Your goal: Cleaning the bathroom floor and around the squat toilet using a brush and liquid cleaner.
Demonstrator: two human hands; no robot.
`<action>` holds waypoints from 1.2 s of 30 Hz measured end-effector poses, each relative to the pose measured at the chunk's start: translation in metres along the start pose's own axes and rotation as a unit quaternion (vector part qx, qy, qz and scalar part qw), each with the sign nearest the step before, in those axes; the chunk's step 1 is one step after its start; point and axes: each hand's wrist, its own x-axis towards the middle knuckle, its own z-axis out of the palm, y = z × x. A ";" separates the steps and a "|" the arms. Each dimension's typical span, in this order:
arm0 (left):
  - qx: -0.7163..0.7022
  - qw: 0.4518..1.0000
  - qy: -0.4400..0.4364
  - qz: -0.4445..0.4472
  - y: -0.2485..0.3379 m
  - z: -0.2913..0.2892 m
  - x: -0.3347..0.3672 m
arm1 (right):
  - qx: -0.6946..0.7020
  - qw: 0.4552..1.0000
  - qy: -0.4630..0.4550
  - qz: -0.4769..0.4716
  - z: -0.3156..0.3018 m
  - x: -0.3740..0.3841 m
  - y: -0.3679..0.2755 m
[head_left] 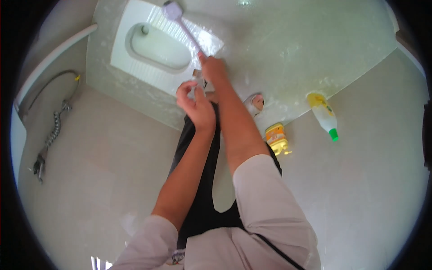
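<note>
One lavender brush point(182, 23) extends from our right hand point(212, 68), fingers wrapped round its handle, along the white squat toilet point(120, 54); our left hand point(199, 108) (loosely curled) has fingers half spread.

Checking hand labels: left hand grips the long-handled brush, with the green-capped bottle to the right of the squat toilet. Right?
Wrong hand: the head view shows the right hand gripping the long-handled brush, with the green-capped bottle to the right of the squat toilet.
</note>
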 end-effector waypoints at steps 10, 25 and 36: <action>-0.021 0.973 -0.202 0.113 -0.016 0.012 -0.110 | 0.223 0.894 0.138 0.364 -0.064 -0.158 0.304; -0.123 0.928 -0.351 -0.021 -0.049 0.044 -0.170 | 0.346 0.896 0.150 0.236 0.048 -0.153 0.194; -0.033 0.862 -0.504 0.039 -0.067 0.029 -0.186 | 0.360 0.827 0.150 0.404 0.140 -0.381 0.334</action>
